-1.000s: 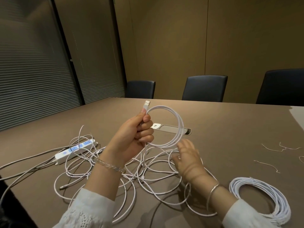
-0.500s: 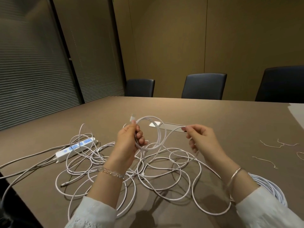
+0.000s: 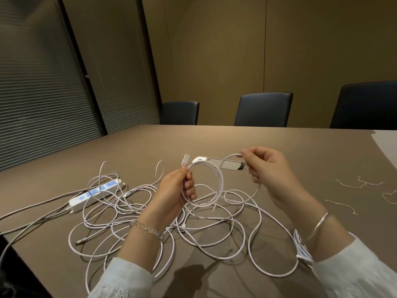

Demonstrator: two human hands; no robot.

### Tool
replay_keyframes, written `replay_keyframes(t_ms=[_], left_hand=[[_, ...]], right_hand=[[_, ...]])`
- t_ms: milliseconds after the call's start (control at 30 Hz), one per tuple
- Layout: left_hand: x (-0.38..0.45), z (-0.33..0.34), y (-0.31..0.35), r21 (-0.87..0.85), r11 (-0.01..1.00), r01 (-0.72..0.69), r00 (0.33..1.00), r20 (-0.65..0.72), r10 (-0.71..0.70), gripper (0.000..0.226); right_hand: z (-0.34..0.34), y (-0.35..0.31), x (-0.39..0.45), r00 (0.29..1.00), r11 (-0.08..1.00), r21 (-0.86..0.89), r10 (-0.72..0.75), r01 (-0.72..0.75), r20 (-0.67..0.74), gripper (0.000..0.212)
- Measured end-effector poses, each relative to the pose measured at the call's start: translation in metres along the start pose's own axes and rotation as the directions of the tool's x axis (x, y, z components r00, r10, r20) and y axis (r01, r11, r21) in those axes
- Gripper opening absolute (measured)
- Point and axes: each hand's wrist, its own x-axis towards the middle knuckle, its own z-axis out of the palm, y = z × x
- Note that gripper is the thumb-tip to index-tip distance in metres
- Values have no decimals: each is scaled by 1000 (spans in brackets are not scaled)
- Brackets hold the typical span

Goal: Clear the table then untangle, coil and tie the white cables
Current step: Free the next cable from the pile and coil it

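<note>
1. The left hand [image 3: 171, 190] is raised above the table [image 3: 300, 151], fingers curled round a small coil [image 3: 204, 186] of white cable; the cable's USB plug [image 3: 186, 158] sticks up past the thumb.
2. The right hand [image 3: 266, 168] is held to the right of the coil, thumb and forefinger pinching the same cable where it arcs out of the coil, the other fingers curled loosely below.
3. From that pinch the cable drops to the tangle of white cables [image 3: 167, 220], which sprawls in loose overlapping loops on the near half of the table, under and between both wrists.
4. A white power strip [image 3: 96, 194] with blue-ringed sockets lies at the left edge of the tangle, grey leads running off left.
5. A finished cable bundle [image 3: 301, 246] shows just behind the right sleeve, mostly hidden.
6. Thin twist ties [image 3: 361, 184] lie scattered on the far right.
7. A metal cable hatch [image 3: 227, 165] is set into the table beyond the hands, and three dark chairs [image 3: 264, 108] stand along the far side.
</note>
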Motion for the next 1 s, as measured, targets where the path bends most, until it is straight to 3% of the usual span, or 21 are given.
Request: replay_keyframes(t_ms=[133,300,433,600,700,800,867,933,1000], left_hand=[[-7,10,2,-10,998,-65,985,158,66,33],[-14,24,5,-2,999,-39,960,278,38,35],[-13,29,6,-40,998,-55,977,204,62,35],[-9,21,12,-155,982,-112,993,8,115,39],[-12,14,22,-410,908,-86,994,22,104,45],[-16,9,31,-550,834,-33,992,86,96,43],[-17,6,35,-514,857,31,982,174,68,39],[-18,4,33,-339,938,76,970,242,9,38],[-17,4,26,-135,990,47,976,216,-17,35]], right_hand=[[3,-2,-2,992,987,144,48,-65,121,17],[10,1,-6,978,969,217,75,-118,195,18],[12,5,-8,985,991,104,72,-89,154,20],[5,8,-2,987,995,-5,104,-104,125,31],[-1,13,4,977,984,-76,170,-162,125,32],[-5,22,6,955,954,-148,277,-260,105,31],[-5,27,8,954,947,-144,295,-286,51,31],[-4,29,11,963,960,-86,268,-267,2,31],[-5,29,13,976,976,-20,218,-218,-22,31]])
